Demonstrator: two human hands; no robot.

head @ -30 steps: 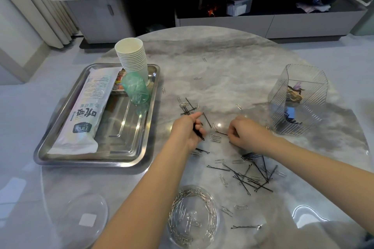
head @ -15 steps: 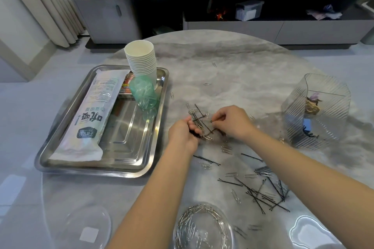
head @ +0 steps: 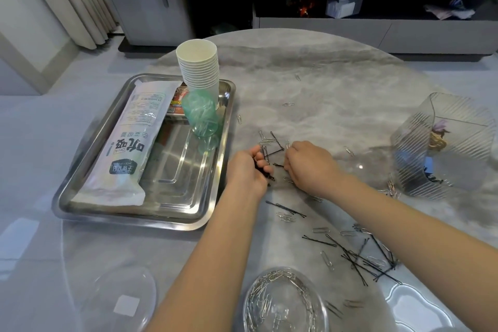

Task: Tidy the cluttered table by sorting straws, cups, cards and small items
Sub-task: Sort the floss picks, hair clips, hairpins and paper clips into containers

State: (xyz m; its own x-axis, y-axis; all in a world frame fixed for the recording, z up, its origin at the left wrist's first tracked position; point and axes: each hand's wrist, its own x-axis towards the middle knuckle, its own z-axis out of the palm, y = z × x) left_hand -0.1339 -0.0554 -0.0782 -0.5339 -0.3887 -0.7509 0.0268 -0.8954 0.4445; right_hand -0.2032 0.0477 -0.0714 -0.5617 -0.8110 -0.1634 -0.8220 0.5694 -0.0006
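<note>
Setting: a home living room, as indicated by a round marble-patterned bench (head: 323, 67) placed before a long low media cabinet (head: 377, 32) with a matching stone top. Pleated curtains (head: 80, 0) are hung to the floor at the left, and pale glossy floor tiles (head: 32, 143) are laid throughout. Household oddments, including a lidded storage box (head: 345, 3), are kept in the cabinet's open shelf.

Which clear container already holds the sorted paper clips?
The round clear bowl at the near table edge, between the forearms. The ribbed box to the right holds other small items instead.
</note>
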